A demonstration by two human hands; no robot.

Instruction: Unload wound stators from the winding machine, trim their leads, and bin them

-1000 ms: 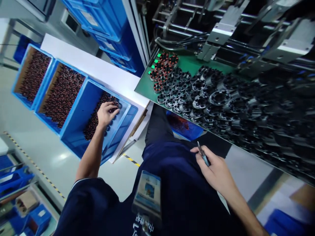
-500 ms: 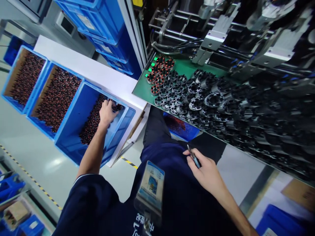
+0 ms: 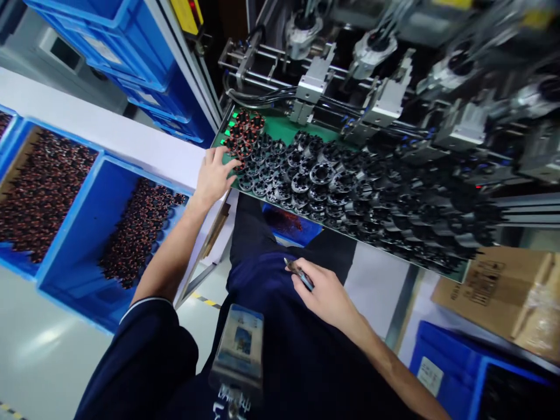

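Copper-wound rings grouped at the left end of the green worktop, close to the front edge; judged liable to tip or roll off if nudged by the left hand. Likely cause: thumb and forefinger reaching in at the corner, with little margin between outermost ring and edge. Left fingers partly bent, thumb alongside the nearest ring; cannot tell whether touching it or gripping anything. Possible knock-on: a push to the right, into the bare dark rings, piled unevenly and probably easy to topple. Right hand closed on a slim pointed tool, tip outward, in front of the torso and short of the worktop; could scratch a winding if swung carelessly among the rings. As to appearance: short, round, dark-bodied, with orange-red wire in separate bundles around the circumference and open centres. Bright green patches just beside, on the left. Many similar wound parts heaped in the blue bin, too small and crowded to judge singly.
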